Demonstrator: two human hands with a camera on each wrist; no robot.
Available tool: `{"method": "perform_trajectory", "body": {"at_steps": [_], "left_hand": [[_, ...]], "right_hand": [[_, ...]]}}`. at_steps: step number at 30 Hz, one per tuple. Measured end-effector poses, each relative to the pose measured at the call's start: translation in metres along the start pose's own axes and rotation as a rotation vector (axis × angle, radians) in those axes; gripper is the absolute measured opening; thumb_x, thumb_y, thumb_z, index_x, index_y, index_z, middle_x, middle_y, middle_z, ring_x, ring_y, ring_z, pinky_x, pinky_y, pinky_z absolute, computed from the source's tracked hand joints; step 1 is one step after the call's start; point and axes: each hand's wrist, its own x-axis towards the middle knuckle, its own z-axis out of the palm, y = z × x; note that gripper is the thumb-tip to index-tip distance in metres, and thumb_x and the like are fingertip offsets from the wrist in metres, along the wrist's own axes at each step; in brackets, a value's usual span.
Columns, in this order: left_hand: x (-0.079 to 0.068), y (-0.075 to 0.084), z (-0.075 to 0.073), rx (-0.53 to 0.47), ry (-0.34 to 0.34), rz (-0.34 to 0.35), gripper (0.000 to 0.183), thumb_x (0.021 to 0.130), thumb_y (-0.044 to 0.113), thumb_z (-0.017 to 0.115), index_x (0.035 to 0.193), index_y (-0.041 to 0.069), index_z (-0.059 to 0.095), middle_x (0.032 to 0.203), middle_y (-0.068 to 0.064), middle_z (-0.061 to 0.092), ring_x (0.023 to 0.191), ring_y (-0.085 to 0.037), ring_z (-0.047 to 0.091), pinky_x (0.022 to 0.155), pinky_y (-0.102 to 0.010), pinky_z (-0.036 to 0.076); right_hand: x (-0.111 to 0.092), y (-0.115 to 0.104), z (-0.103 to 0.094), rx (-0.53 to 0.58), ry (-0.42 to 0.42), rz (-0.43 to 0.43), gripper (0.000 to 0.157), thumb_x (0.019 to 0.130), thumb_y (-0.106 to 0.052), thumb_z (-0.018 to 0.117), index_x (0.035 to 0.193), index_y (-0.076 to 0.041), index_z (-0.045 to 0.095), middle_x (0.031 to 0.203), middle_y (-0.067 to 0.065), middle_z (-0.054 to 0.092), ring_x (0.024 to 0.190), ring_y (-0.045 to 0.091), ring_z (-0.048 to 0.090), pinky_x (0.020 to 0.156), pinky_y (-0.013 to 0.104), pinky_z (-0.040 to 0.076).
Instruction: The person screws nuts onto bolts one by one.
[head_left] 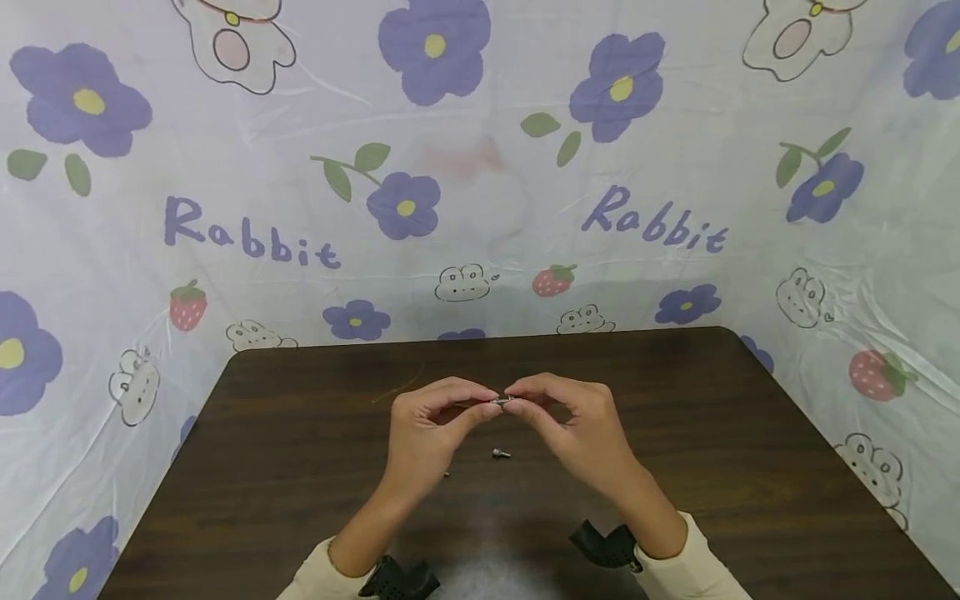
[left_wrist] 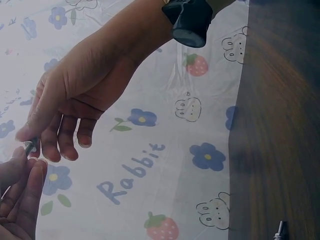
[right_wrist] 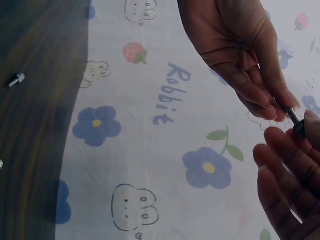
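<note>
A small metal bolt (head_left: pixel 501 401) is held up over the table between both hands, fingertips almost meeting around it. My left hand (head_left: pixel 427 421) pinches one end of its thin shank between thumb and index finger. At the other end, my right hand (head_left: pixel 581 425) pinches it, its thumb beside the dark, wider end seen in the right wrist view. Fingertips hide much of the bolt. Below the hands, a second bolt (head_left: pixel 501 453) with a thick head lies on the table. A small metal piece (head_left: pixel 447 474) shows beside my left wrist, partly hidden.
The dark wooden table (head_left: pixel 300 500) reaches to a cloth backdrop (head_left: pixel 480 208) printed with flowers and rabbits, which also stands along both sides. A thin pale strand (head_left: pixel 397 389) lies behind the left hand. Black devices are strapped on both wrists.
</note>
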Motion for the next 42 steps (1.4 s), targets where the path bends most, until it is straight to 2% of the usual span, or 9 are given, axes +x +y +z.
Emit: {"method": "perform_trajectory", "body": {"at_steps": [3,9,15,24,28,31,34,37,42], "left_hand": [[0.0,0.0,0.0,0.006,0.003,-0.001,0.013,0.086,-0.004,0.078,0.096,0.004,0.079,0.089,-0.007,0.075,0.078,-0.02,0.072,0.069,-0.038,0.062],[-0.002,0.0,-0.001,0.009,0.015,-0.022,0.011,0.086,-0.003,0.078,0.096,0.001,0.078,0.089,-0.008,0.075,0.076,-0.018,0.071,0.068,-0.032,0.062],[-0.005,-0.001,-0.001,-0.005,0.011,-0.034,0.012,0.086,-0.004,0.077,0.096,0.002,0.078,0.089,-0.009,0.075,0.076,-0.019,0.071,0.069,-0.03,0.061],[-0.004,-0.001,-0.002,0.011,-0.016,-0.019,0.012,0.086,-0.004,0.078,0.095,0.004,0.08,0.089,-0.006,0.075,0.077,-0.02,0.071,0.067,-0.036,0.061],[-0.003,-0.002,-0.001,0.005,-0.03,-0.031,0.011,0.086,-0.003,0.078,0.095,0.005,0.08,0.089,-0.006,0.075,0.078,-0.02,0.071,0.068,-0.038,0.062],[-0.002,-0.002,0.0,0.005,-0.032,-0.041,0.01,0.086,-0.001,0.078,0.094,0.004,0.079,0.089,-0.006,0.075,0.078,-0.02,0.072,0.069,-0.039,0.062],[-0.001,-0.001,0.0,0.01,-0.021,-0.039,0.009,0.086,-0.001,0.079,0.094,0.003,0.079,0.088,-0.006,0.075,0.076,-0.02,0.071,0.068,-0.037,0.062],[0.001,-0.001,-0.001,0.016,-0.005,-0.035,0.011,0.085,-0.001,0.079,0.094,0.004,0.079,0.088,-0.006,0.075,0.076,-0.02,0.07,0.068,-0.033,0.061],[0.001,-0.002,-0.002,0.019,0.008,-0.033,0.012,0.085,-0.002,0.079,0.096,0.004,0.079,0.089,-0.006,0.075,0.077,-0.019,0.07,0.069,-0.032,0.062]], "right_hand": [[0.0,0.0,0.001,-0.001,0.007,0.017,0.019,0.086,0.001,0.079,0.102,-0.008,0.074,0.087,0.004,0.075,0.07,0.013,0.07,0.065,0.021,0.057],[-0.002,0.001,0.0,-0.005,0.008,0.007,0.034,0.078,0.007,0.084,0.107,-0.007,0.074,0.093,0.005,0.076,0.074,0.012,0.07,0.065,0.024,0.058],[-0.004,0.002,0.0,-0.001,0.004,0.0,0.029,0.079,0.007,0.083,0.102,-0.008,0.076,0.09,0.003,0.076,0.073,0.011,0.07,0.067,0.021,0.057],[-0.005,0.0,0.003,0.026,-0.079,0.096,0.011,0.095,-0.002,0.071,0.095,-0.013,0.073,0.074,-0.004,0.07,0.061,0.008,0.065,0.055,0.021,0.053],[-0.002,-0.002,0.002,0.036,-0.111,0.145,0.024,0.1,-0.004,0.064,0.081,-0.018,0.07,0.061,-0.01,0.062,0.052,0.003,0.055,0.048,0.023,0.046],[0.0,-0.002,-0.001,0.031,-0.128,0.176,0.033,0.103,-0.005,0.059,0.075,-0.021,0.068,0.058,-0.012,0.061,0.053,0.005,0.055,0.051,0.024,0.047],[0.0,0.0,-0.003,0.033,-0.127,0.185,0.029,0.102,-0.004,0.059,0.081,-0.019,0.07,0.064,-0.008,0.065,0.058,0.01,0.059,0.053,0.026,0.049],[-0.001,0.002,-0.006,0.038,-0.107,0.164,0.013,0.096,-0.001,0.068,0.097,-0.014,0.073,0.078,-0.003,0.071,0.063,0.012,0.063,0.056,0.027,0.053],[0.0,0.004,-0.007,0.028,-0.061,0.084,0.028,0.082,0.002,0.082,0.107,-0.008,0.074,0.094,0.001,0.076,0.075,0.011,0.07,0.067,0.026,0.059]]}}
